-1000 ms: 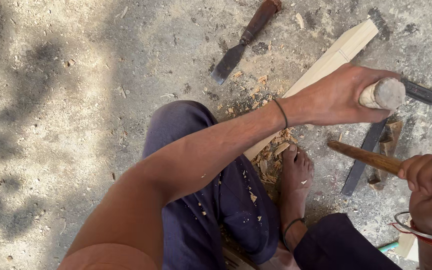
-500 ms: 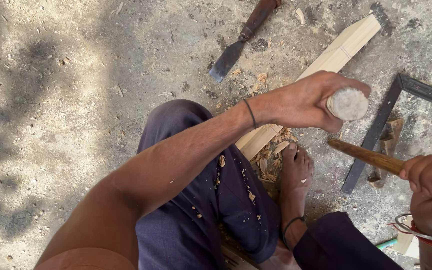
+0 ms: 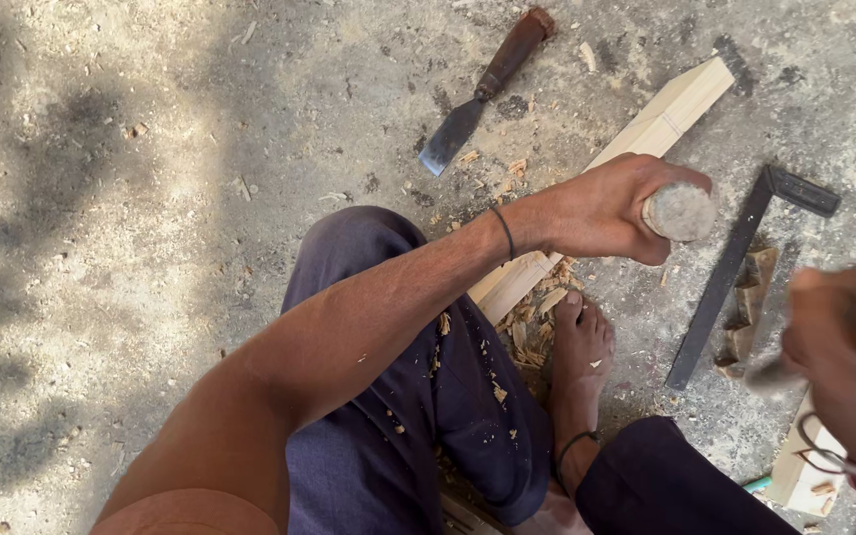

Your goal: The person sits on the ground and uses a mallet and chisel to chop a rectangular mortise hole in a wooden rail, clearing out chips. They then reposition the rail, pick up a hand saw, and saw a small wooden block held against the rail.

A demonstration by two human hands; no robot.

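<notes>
Fingers [image 3: 618, 196] of the left hand [image 3: 596, 210] are clenched around the handle of an upright chisel, whose worn, rounded butt [image 3: 681, 210] faces the camera; its blade is hidden beneath the hand, over the pale wooden plank [image 3: 661, 124]. At the right edge, the right hand [image 3: 849, 372] appears blurred, its fingers closed on a mallet handle [image 3: 775, 372] that is only partly visible. Nearest the viewer, 1 bare foot [image 3: 579, 347] rests among wood chips [image 3: 532, 322] on the near end of the plank, on the concrete floor [image 3: 151, 198]. Beside the plank lies a dark try square [image 3: 735, 267]; farther off, a second chisel [image 3: 482, 89] with a brown handle. Judged risks: a glancing blow could strike the left knuckles, since they wrap just below the butt, and a slipping blade could reach the foot nearby.
</notes>
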